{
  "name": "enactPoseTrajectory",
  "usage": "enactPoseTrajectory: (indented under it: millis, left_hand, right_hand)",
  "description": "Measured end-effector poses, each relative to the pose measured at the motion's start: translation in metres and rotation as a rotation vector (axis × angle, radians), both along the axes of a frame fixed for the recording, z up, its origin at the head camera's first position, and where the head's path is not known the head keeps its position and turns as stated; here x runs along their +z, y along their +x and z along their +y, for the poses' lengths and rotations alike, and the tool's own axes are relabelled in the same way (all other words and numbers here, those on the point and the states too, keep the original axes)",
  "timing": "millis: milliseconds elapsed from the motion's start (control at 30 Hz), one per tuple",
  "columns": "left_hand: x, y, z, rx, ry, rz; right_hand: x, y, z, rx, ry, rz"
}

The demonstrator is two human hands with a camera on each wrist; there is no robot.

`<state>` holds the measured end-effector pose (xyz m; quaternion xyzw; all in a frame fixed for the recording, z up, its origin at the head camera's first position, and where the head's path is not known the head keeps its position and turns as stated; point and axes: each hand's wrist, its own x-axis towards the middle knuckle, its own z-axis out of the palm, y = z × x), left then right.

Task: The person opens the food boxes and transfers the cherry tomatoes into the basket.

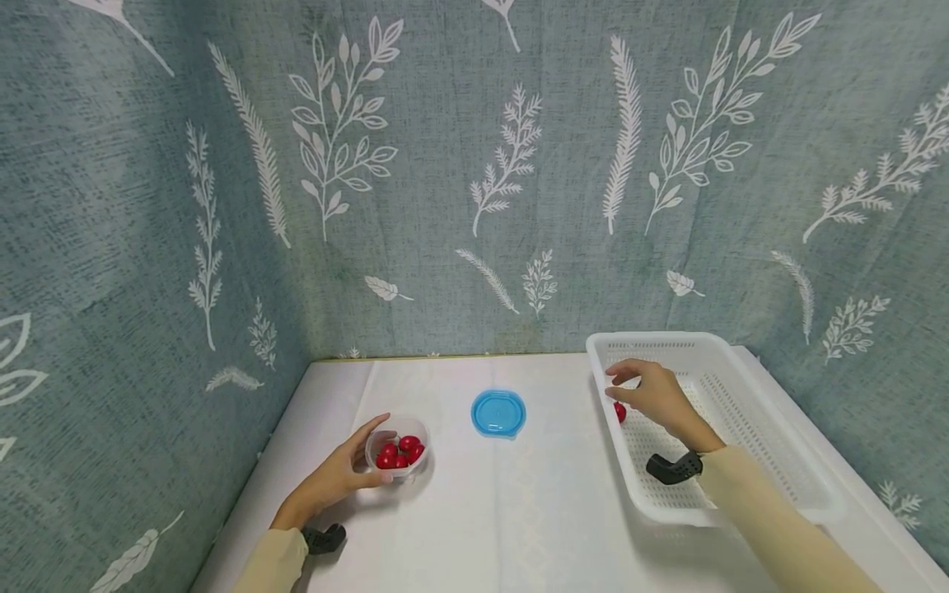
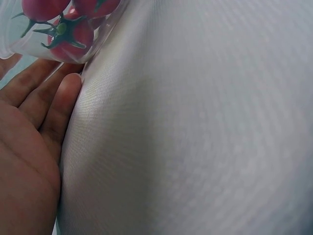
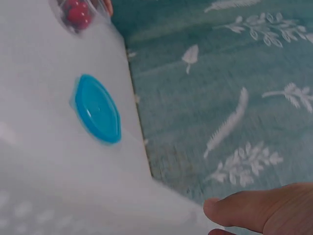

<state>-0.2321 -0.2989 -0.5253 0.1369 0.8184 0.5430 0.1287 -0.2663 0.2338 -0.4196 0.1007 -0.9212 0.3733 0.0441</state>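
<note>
On the left, a clear round plastic container (image 1: 399,424) holds several red cherry tomatoes (image 1: 400,453). My left hand (image 1: 334,476) grips its side, thumb at the near edge and fingers round the far left. Green stems top the tomatoes (image 2: 71,36) in the left wrist view. Over the left side of a white perforated basket (image 1: 704,346) is my right hand (image 1: 658,397), its thumb and fingers parted with nothing between them. One cherry tomato (image 1: 619,412) lies just under that thumb, inside the basket wall. The right wrist view shows only part of this hand (image 3: 269,208).
A blue lid (image 1: 498,413) lies flat between the container and the basket. The white tabletop (image 1: 549,511) meets a grey-green leaf-patterned cloth (image 1: 445,165) at the back, with more of it at both sides. Each wrist carries a black device (image 1: 675,469).
</note>
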Motion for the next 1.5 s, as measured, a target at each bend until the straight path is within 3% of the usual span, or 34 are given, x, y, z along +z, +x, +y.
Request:
enactPoseTrajectory:
  millis: [567, 1167, 1500]
  left_hand:
    - [0.004, -0.004, -0.001, -0.039, 0.011, 0.045]
    - [-0.003, 0.001, -0.002, -0.034, 0.021, 0.005]
    - [-0.001, 0.001, -0.001, -0.020, 0.019, -0.002]
  right_hand:
    - [0.008, -0.003, -0.056, 0.093, 0.000, 0.058]
    - [0.001, 0.008, -0.137, 0.240, 0.017, 0.075]
    - [-0.002, 0.012, -0.178, 0.323, 0.054, 0.075]
